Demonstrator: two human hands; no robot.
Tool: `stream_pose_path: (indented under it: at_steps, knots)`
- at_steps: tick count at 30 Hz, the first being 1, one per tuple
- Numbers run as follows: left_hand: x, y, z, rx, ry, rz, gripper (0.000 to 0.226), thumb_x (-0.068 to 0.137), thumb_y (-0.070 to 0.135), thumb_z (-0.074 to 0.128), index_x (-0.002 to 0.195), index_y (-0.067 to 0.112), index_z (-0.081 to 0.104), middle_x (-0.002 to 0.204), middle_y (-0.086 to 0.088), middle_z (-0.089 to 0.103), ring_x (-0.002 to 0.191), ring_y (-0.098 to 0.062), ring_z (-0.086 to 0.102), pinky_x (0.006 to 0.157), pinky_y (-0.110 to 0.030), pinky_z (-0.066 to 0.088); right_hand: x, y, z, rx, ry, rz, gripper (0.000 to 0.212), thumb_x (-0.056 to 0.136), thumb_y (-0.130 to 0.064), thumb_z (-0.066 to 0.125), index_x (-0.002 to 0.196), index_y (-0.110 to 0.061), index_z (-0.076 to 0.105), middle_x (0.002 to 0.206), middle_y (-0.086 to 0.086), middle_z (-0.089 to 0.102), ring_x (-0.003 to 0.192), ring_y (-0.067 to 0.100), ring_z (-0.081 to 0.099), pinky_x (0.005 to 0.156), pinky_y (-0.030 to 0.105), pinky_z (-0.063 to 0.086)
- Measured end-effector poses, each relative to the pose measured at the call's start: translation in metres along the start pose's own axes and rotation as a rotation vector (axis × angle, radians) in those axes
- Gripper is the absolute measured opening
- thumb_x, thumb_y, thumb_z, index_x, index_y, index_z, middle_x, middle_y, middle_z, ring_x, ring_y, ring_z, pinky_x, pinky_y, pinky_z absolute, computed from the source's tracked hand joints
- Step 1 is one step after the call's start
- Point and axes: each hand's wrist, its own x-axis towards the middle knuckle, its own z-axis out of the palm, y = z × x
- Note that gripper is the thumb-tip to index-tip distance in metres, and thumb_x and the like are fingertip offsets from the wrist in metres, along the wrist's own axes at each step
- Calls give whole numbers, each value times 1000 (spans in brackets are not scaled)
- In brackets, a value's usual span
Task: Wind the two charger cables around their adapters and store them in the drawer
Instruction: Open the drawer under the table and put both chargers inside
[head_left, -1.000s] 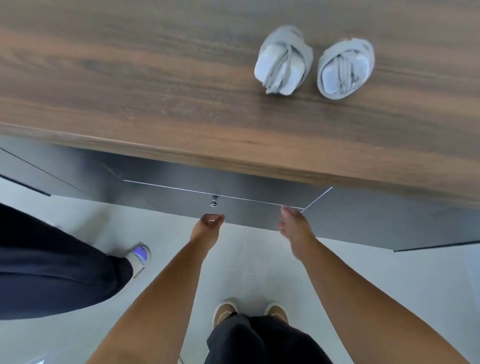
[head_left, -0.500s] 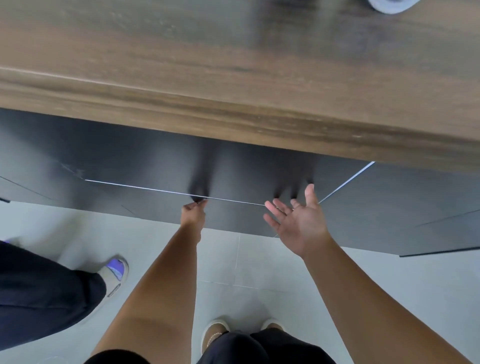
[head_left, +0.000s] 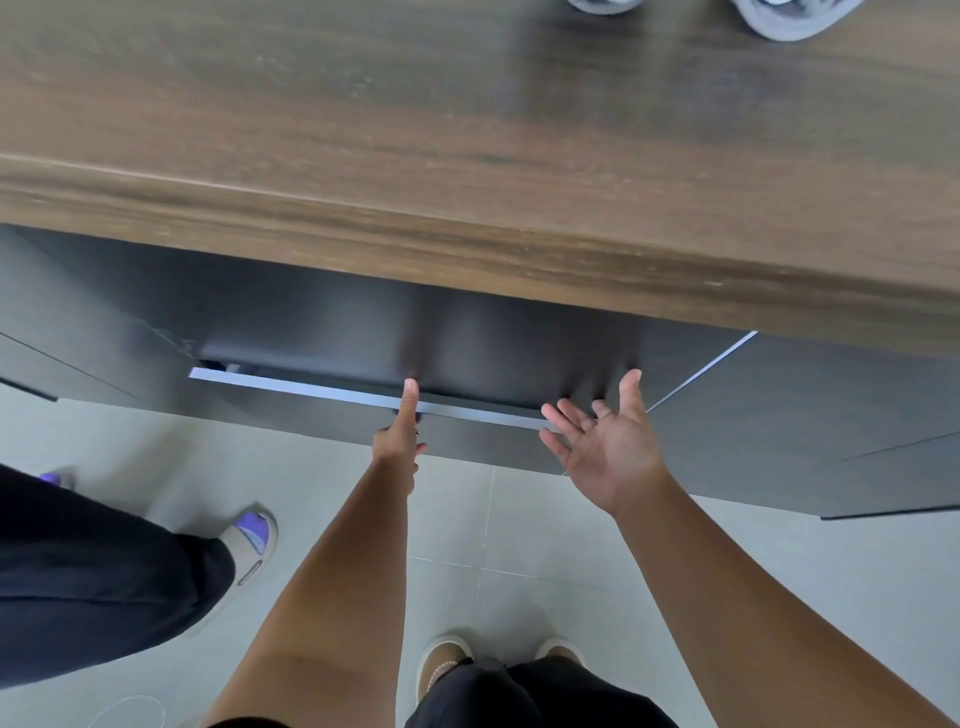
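Observation:
The dark drawer (head_left: 311, 387) under the wooden desk stands a little way out, its pale top edge showing. My left hand (head_left: 397, 441) grips the drawer's small knob, thumb up against the front; the knob itself is hidden. My right hand (head_left: 605, 441) hovers open, palm up, at the drawer's right end and holds nothing. Two white adapters with cables wound around them lie on the desk, cut off by the top edge: one adapter (head_left: 602, 5) on the left, the other adapter (head_left: 779, 21) to its right.
The wooden desk top (head_left: 363, 130) fills the upper half. Dark cabinet fronts (head_left: 805, 415) flank the drawer. Another person's dark trouser leg (head_left: 93, 587) and slipper (head_left: 249, 540) stand at the left on the tiled floor. My own feet (head_left: 447, 654) are below.
The drawer has slid out a little under my left hand's pull. My right hand stays open beside it. The view has tilted up slightly, so both adapters peek in again.

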Motion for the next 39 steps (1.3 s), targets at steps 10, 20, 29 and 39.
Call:
stream_pose_path:
  at_steps: [10,20,29,39]
  knots:
    - [-46,-48,-46,141,-29,-175,65,76,71,60,115,20,53,111,1,56,114,-26,59,101,-47,46,-23,3,-9,-68,35,26,71,91,-64,37,150,-36,10,149,8,41,124,28,53,98,41,43]
    - [-143,-32,-96,85,-35,-44,48,98,54,37,118,17,60,132,-2,60,119,-27,58,106,-45,40,-129,-1,-8,-88,50,80,51,96,-47,43,142,-26,37,133,12,58,116,30,57,98,43,45]
    - [-311,75,-103,22,76,697,37,101,35,35,90,22,68,92,0,69,82,-17,64,79,-29,47,-268,-93,75,-757,-384,-531,26,95,-3,48,98,-15,71,90,14,74,76,28,69,72,35,58]
    - [-401,209,-47,387,-173,1008,21,90,30,63,110,28,58,103,11,62,84,-4,57,74,-19,44,-249,-174,114,-797,9,-659,40,78,-22,71,113,-33,55,115,3,61,84,16,65,91,39,53]
